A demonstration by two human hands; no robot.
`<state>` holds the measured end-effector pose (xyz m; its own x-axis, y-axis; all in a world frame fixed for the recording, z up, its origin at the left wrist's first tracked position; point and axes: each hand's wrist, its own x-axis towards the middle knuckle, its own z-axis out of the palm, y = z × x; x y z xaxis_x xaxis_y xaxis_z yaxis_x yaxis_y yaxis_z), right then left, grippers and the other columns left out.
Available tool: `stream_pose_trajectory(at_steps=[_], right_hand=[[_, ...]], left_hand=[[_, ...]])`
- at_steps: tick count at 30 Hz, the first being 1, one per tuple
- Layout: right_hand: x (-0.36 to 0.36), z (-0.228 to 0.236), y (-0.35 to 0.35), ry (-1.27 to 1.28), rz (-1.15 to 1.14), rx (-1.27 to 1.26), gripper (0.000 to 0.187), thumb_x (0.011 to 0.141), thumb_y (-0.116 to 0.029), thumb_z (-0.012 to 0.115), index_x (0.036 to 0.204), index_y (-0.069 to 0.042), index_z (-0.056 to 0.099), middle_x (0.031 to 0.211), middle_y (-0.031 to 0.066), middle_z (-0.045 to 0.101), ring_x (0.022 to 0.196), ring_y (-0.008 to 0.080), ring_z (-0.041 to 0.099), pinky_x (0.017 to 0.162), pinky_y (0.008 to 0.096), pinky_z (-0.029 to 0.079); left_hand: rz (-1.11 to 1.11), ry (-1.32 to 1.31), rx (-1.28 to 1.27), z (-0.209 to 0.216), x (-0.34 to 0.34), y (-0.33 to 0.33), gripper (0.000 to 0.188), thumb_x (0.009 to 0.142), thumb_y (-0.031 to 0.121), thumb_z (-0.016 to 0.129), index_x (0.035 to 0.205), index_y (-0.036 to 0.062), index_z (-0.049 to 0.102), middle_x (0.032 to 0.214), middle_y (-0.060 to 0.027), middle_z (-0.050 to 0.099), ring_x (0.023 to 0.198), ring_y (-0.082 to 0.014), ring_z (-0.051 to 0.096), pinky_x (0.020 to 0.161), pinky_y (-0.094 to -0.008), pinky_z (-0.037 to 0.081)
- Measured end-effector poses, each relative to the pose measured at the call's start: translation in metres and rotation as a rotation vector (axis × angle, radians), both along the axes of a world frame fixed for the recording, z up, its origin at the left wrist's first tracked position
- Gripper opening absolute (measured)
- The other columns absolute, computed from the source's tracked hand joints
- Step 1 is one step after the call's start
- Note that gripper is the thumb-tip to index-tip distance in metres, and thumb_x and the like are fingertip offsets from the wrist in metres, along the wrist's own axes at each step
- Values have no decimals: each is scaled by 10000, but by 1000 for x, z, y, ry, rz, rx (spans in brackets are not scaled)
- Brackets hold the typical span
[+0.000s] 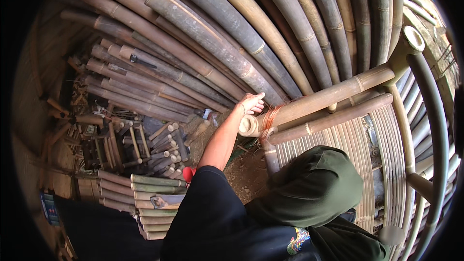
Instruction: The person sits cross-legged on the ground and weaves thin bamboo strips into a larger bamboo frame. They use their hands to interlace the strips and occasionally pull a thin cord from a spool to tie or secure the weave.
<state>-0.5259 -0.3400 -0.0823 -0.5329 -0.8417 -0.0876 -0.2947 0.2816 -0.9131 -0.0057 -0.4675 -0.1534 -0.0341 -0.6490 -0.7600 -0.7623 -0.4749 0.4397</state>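
Observation:
My left arm [216, 146], in a short black sleeve, stretches up and to the right from the lower edge. My left hand [252, 103] has its fingers curled, close to the cut end of a thick bamboo rail [314, 100]. Whatever those fingers hold, if anything, is too small to make out. Beside them, reddish-orange lashing [268, 120] is wound round the rail near its end. Below the rail is a slatted bamboo seat [323, 137]. Rounded dark green cloth [314, 188] covers part of the seat. My right hand does not show.
Long bamboo poles [227, 14] lean in rows across the far side. A tall bamboo post [413, 41] and a curved pole [432, 130] stand at the right. Short cut pieces [166, 152] lie at the left, near a stack [157, 188] with a handsaw [166, 200] on it.

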Motion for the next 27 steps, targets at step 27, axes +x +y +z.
stream_pose_trajectory(at_steps=[27], right_hand=[[117, 180, 171, 193, 152, -155, 812, 854, -270, 713, 1512, -52, 291, 1435, 180, 448, 1270, 284, 472, 1057, 408, 385]], left_hand=[[-868, 909, -542, 275, -170, 14, 281, 958, 202, 561, 890, -57, 646, 747, -167, 700, 601, -173, 682, 496, -281, 539]])
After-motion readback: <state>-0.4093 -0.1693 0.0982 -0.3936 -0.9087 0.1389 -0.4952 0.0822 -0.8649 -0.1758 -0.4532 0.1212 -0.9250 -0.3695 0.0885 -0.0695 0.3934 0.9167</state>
